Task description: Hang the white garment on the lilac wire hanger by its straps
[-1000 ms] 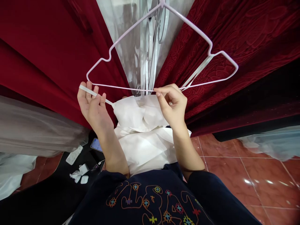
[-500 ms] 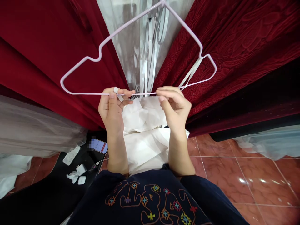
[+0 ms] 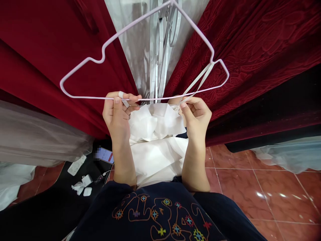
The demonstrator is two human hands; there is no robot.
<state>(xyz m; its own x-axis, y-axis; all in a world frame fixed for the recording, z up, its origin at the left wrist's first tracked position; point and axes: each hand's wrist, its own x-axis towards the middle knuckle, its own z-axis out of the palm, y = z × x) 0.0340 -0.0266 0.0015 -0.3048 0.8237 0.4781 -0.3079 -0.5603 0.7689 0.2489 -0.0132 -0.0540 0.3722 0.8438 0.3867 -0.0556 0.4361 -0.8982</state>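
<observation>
A pale pink hanger (image 3: 135, 22) spans the upper middle of the view. My left hand (image 3: 117, 110) is closed on its bottom bar, with a white strap looped over a finger. Near the bar's right half, my right hand (image 3: 197, 113) pinches a thin white strap (image 3: 200, 80), which runs up to the hanger's right notch. Below both hands hangs a white garment (image 3: 156, 157), its ruffled top edge just under the bar. Some fingertips of my right hand are hidden behind the strap.
Red cloth hangs at left (image 3: 62, 50) and right (image 3: 250, 47), with white metal scrollwork (image 3: 160, 50) between. A phone (image 3: 105, 155) and a white charger (image 3: 87, 180) lie on a black surface (image 3: 50, 207) at lower left. Red floor tiles (image 3: 250, 187) show at lower right.
My right hand has come off the bar, moved right and slightly down, and taken hold of the strap. The hanger and my left hand have shifted slightly left.
</observation>
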